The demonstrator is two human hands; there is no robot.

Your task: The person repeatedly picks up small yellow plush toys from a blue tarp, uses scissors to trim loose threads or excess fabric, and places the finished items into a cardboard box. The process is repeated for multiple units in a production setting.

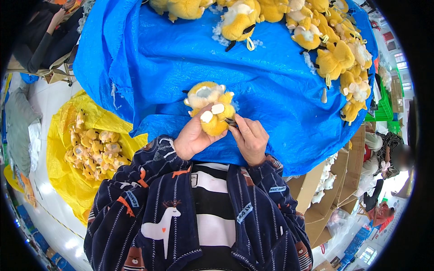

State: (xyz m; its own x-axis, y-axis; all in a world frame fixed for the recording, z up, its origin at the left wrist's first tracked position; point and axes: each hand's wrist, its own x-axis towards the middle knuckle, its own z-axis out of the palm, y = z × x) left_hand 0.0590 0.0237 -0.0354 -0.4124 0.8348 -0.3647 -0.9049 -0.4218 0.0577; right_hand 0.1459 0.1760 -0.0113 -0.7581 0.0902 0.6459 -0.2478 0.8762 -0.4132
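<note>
In front of my chest, over the blue sheet, I hold a small yellow plush toy (pixel 209 105) with a white muzzle and white feet. My left hand (pixel 195 137) is wrapped round its lower left side, thumb on the front. My right hand (pixel 249 137) is closed in a pinch at the toy's lower right edge. A small dark thing (pixel 231 122) shows at those fingertips; I cannot make out whether it is a tool or part of the toy.
The blue sheet (pixel 181 67) covers the work surface. Yellow plush toys (pixel 334 58) and loose white stuffing lie along its far and right sides. A yellow bag (pixel 58 167) of plush toys stands at left, cardboard boxes (pixel 348 180) at right. A person (pixel 40 45) sits far left.
</note>
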